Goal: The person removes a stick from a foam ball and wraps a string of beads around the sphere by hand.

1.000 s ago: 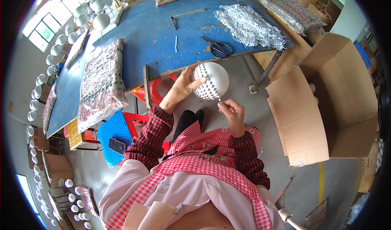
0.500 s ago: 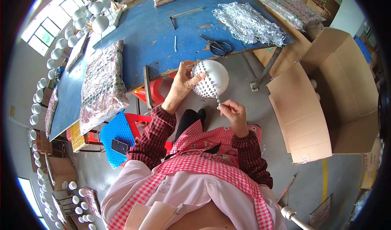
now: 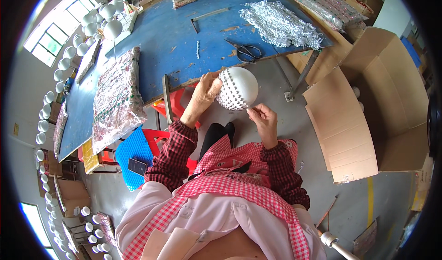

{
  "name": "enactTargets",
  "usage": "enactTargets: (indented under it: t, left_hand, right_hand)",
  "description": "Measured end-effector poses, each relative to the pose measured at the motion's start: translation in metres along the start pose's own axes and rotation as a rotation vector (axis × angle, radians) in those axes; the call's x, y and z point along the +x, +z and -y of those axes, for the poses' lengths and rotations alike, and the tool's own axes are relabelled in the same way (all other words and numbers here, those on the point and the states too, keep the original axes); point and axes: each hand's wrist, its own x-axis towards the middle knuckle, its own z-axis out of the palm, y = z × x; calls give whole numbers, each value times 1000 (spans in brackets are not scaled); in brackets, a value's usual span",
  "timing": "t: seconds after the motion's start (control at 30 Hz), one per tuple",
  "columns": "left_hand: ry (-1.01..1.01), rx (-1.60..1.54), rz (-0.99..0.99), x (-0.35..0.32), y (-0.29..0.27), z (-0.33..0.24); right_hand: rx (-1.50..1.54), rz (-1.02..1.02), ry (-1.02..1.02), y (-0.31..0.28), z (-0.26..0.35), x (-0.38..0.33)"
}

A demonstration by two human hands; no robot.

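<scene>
A white ball [image 3: 244, 86] is held up beyond the table's front edge, over my lap. Rows of silver studs or beads [image 3: 231, 94] cover its left and lower part; the upper right is plain white. My left hand [image 3: 202, 95] grips the ball from the left, thumb on the studded side and fingers behind it. At the ball's lower edge, my right hand [image 3: 263, 117] is closed in a pinch, thumb and forefinger against the last studs. The end of the bead strand in that pinch is mostly hidden by the fingertips.
On the blue table [image 3: 161, 43] lie black scissors [image 3: 248, 52], a short bead strand [image 3: 198, 49], a heap of silver strands [image 3: 278, 24] and a plastic-wrapped pack [image 3: 119, 96]. An open carton [image 3: 343, 126] stands right. A phone [image 3: 137, 166] rests on a blue-covered stool [image 3: 129, 151].
My right hand has moved up to the ball's edge, and the short strand that hung between them no longer shows. My left thumb has slid back toward the ball's left side.
</scene>
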Motion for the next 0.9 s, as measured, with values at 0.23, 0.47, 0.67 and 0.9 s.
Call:
enactTargets:
  t: [0.23,0.47,0.67,0.9]
  left_hand:
    - [-169,-184,-4,4,7,-14]
    - [48,256,-65,3,0,-16]
    - [-71,56,-67,2,11,-21]
    - [-81,67,-116,2,11,-26]
  right_hand:
    - [-107,56,277,-7,0,-3]
    - [-52,108,246,-10,6,-7]
    - [-33,-47,20,0,14,-11]
    - [-825,-289,-467,13,12,-8]
